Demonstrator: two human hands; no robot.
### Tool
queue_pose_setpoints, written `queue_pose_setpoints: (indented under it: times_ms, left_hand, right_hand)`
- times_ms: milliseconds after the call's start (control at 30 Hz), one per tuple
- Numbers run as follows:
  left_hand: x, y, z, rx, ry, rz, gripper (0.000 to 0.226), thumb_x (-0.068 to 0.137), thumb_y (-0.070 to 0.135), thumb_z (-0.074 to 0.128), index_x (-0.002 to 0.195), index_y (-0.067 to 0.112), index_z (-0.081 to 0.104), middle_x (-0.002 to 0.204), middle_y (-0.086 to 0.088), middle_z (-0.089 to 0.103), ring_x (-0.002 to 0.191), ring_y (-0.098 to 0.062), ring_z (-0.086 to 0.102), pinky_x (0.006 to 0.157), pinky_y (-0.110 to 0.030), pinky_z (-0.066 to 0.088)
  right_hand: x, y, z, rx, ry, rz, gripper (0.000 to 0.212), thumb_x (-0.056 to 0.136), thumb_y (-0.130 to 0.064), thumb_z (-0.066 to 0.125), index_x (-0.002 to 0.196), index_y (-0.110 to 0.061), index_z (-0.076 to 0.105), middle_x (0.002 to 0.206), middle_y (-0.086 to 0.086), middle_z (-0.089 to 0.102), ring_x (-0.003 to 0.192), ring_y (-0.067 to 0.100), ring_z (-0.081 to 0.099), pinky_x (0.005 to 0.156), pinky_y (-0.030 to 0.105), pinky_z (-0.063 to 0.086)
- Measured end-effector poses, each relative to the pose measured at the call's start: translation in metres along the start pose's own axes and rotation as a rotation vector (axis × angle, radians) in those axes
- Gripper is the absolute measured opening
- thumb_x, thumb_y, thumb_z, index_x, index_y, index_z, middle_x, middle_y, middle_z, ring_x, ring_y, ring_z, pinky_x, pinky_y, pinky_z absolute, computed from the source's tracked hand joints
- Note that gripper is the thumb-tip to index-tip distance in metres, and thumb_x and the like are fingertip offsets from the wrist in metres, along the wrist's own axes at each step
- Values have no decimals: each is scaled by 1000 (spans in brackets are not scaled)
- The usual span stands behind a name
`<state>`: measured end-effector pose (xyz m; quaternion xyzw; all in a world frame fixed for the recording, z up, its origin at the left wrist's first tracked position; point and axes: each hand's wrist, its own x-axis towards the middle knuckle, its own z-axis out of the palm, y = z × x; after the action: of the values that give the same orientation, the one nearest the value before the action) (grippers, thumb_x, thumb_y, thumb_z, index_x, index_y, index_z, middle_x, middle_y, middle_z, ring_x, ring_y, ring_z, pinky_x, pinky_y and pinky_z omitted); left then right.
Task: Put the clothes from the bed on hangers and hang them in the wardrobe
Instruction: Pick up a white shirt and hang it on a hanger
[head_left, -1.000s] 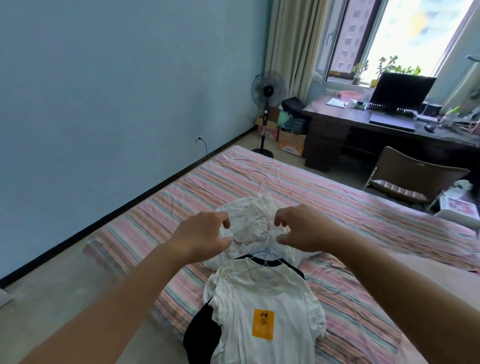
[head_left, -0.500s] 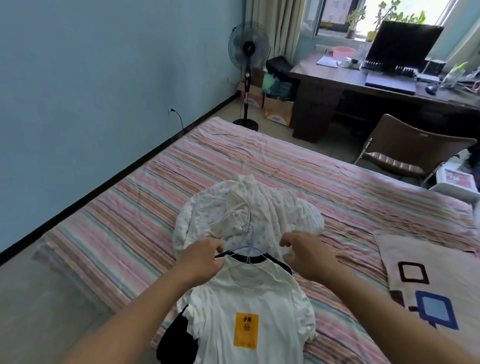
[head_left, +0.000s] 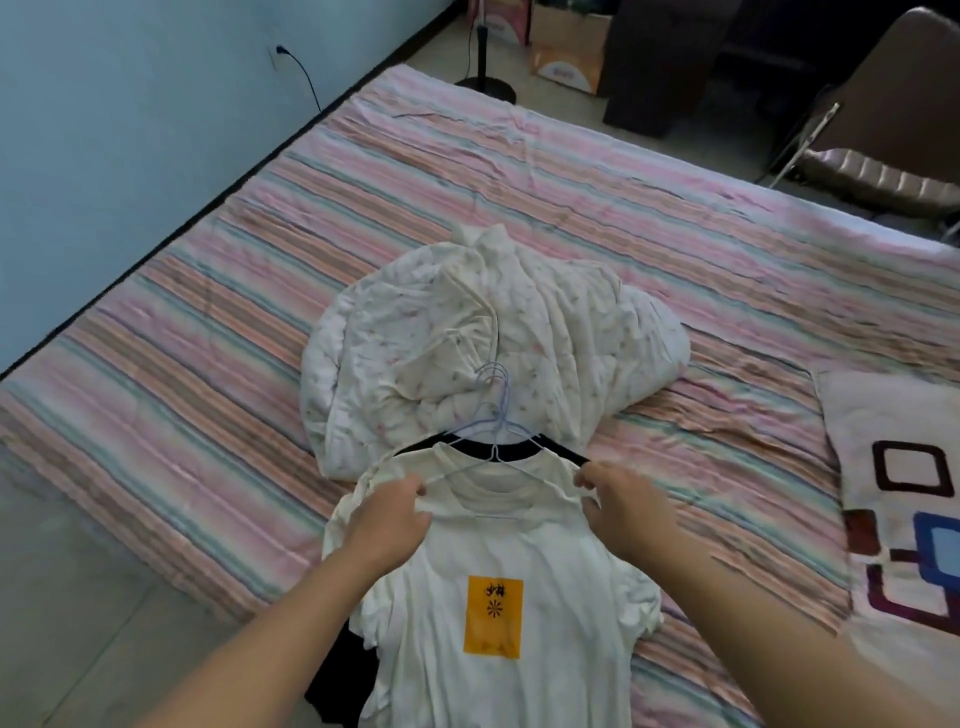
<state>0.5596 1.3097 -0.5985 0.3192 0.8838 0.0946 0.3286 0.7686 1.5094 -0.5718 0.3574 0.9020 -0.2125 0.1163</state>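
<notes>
both hands (head_left: 389, 514) (head_left: 626, 506) pinch white t-shirt (head_left: 498, 597) shoulders.

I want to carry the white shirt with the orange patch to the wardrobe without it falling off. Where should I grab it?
Probably by the wire hanger, at its neck just under the hooks, coming from above the collar. The white shirt already lies on it, with the left hand and right hand pinching its shoulders. The hooks poke out beyond the collar, so lifting there should let the shirt hang evenly.
</notes>
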Motion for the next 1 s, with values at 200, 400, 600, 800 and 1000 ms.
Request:
queue_pose_setpoints:
  times_ms: [200,400,600,800,1000]
  left_hand:
    - [52,-18,50,-5,-88,-21,39,93,24,54,131,16,49,128,-6,58,116,-24,55,86,-31,45]
    - [92,-26,86,-10,-102,-5,56,93,22,55,146,26,37,146,4,45,133,-18,43,103,-34,42]
    - [120,-45,106,-28,-83,-48,57,96,20,55,148,17,34,151,-3,38,135,-24,40,107,-37,38]
    - [132,-54,123,50,-66,-47,51,93,20,58,142,19,42,137,-5,50,127,-27,44,104,-38,39]
    - [117,-53,125,1,2,-105,15,97,18,53,95,28,63,95,1,67,98,-27,61,84,-37,44]
  right_hand:
    - [30,33,67,-139,-44,-79,38,94,-15,50,130,-24,57,119,-3,61,104,22,59,72,29,41]
    - [54,56,120,-72,-137,-101,48,96,-17,49,144,-24,43,131,-5,55,115,18,54,91,28,44]
    - [79,66,147,-64,-184,-84,60,95,-25,55,149,-21,29,141,-2,46,127,21,46,105,30,38]
    - [95,67,167,40,-244,5,63,95,-25,58,151,-19,30,149,-1,41,136,20,39,111,32,36]
    - [91,60,173,137,-91,147,17,102,-28,48,102,-18,62,99,-1,65,98,25,59,80,39,48]
